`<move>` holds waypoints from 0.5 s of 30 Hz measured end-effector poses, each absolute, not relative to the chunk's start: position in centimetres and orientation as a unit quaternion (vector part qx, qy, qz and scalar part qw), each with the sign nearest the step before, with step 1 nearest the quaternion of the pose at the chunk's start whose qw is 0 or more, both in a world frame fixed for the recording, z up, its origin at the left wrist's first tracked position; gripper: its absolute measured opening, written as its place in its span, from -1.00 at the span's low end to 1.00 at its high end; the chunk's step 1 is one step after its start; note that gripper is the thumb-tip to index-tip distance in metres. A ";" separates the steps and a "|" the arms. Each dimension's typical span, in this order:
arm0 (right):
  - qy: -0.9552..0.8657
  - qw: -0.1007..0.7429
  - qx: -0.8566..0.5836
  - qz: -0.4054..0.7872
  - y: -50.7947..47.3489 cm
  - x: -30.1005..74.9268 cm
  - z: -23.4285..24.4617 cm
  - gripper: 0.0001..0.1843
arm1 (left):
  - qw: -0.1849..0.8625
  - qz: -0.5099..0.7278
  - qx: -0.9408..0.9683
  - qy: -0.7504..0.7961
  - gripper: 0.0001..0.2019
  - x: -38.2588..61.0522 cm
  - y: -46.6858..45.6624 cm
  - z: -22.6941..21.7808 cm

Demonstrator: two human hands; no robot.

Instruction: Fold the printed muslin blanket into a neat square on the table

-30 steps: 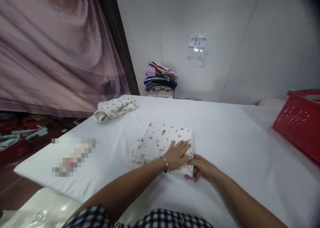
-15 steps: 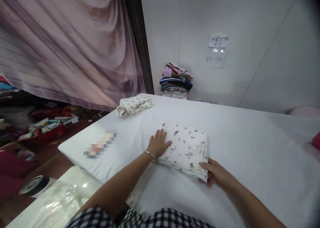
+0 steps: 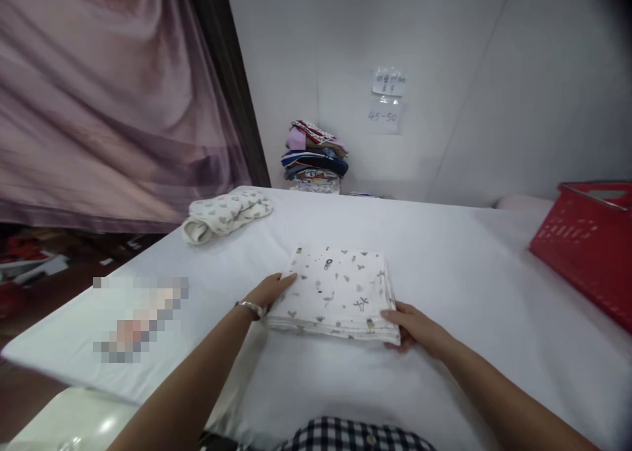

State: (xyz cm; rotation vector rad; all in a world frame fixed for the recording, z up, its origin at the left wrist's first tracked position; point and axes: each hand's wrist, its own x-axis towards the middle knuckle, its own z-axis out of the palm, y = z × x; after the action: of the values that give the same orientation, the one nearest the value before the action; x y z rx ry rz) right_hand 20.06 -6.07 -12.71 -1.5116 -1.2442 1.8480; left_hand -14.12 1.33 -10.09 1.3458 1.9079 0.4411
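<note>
A folded white cloth with small printed figures lies on the white-covered table in front of me. My left hand, a bracelet on its wrist, grips the cloth's near left corner with the fingers tucked under the edge. My right hand holds the near right corner, thumb on top and fingers beneath. Both hands are closed on the folded cloth.
A rolled patterned cloth lies at the table's far left corner. A stack of folded clothes stands against the back wall under paper notes. A red basket sits at the right. A mauve curtain hangs left.
My left hand slid from the top of the cloth to its near left corner. My right hand stayed at the near right corner. The camera swung left, then back right.
</note>
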 end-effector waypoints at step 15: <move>-0.304 0.398 -0.637 0.586 -3.8 17.4 -11.4 -0.04 | 0.407 0.256 0.537 0.693 -0.47 -14.7 1.0 -12.6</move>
State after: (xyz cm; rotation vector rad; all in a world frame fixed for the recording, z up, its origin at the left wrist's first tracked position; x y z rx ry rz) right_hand 17.40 -3.83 -11.38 -1.6136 -0.7696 1.4837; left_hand -14.66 1.04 -12.61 1.3535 1.7481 0.6443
